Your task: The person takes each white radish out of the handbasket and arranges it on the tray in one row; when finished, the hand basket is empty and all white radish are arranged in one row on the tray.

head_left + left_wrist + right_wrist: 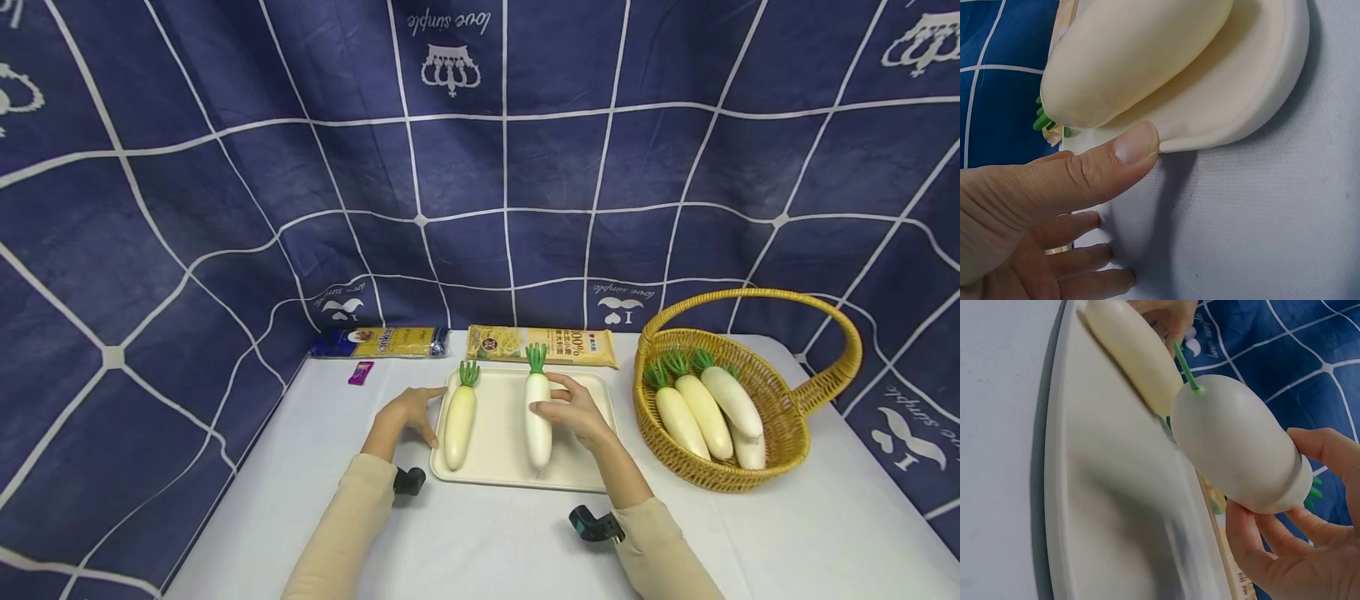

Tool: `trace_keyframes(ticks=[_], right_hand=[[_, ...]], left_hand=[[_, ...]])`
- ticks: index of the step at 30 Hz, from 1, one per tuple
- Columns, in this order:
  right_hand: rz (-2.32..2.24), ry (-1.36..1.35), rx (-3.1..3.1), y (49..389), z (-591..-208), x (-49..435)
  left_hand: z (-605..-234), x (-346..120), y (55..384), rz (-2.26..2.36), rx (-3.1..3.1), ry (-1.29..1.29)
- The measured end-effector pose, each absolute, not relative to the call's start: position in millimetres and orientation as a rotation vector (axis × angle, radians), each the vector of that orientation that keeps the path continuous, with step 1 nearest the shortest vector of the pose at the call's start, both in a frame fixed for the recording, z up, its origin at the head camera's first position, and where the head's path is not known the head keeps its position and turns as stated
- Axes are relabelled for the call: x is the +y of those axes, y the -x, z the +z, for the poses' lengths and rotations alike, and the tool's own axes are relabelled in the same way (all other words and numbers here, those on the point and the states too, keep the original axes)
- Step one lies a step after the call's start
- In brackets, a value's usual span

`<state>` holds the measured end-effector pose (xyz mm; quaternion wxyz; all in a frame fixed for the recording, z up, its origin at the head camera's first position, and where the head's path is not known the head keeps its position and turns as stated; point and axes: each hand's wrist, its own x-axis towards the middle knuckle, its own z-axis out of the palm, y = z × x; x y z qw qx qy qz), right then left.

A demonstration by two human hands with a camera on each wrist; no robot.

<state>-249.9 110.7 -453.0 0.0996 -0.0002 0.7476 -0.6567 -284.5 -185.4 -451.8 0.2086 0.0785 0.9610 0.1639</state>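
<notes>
My right hand (577, 410) grips a white radish (537, 437) with green leaf stubs between thumb and fingers. In the right wrist view this white radish (1235, 440) is held above the tray, its thin green root tip towards the camera. A second, yellower radish (460, 427) lies along the left side of the cream tray (498, 433). My left hand (407, 411) is at the tray's left edge, thumb and forefinger spread. In the left wrist view the thumb (1129, 147) touches the tray's rim (1210, 139), and the other fingers extend below, beside the tray.
To the right stands a wicker basket (797, 437) with a tall handle, holding several radishes (703, 417). Behind the tray lie a blue pasta packet (382, 342) and a yellow pasta packet (542, 346). A small purple wrapped sweet (361, 372) rests on the white tablecloth near the left.
</notes>
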Motion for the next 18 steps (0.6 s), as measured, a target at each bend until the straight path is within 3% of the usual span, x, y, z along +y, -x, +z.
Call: trace_keyframes(ticks=[18], right_hand=[[-1.916,-0.017,2.203,262.6,-473.5,72.6]], left_hand=[[-454.3,-187.5,289.1,0.433,2.658,-0.216]])
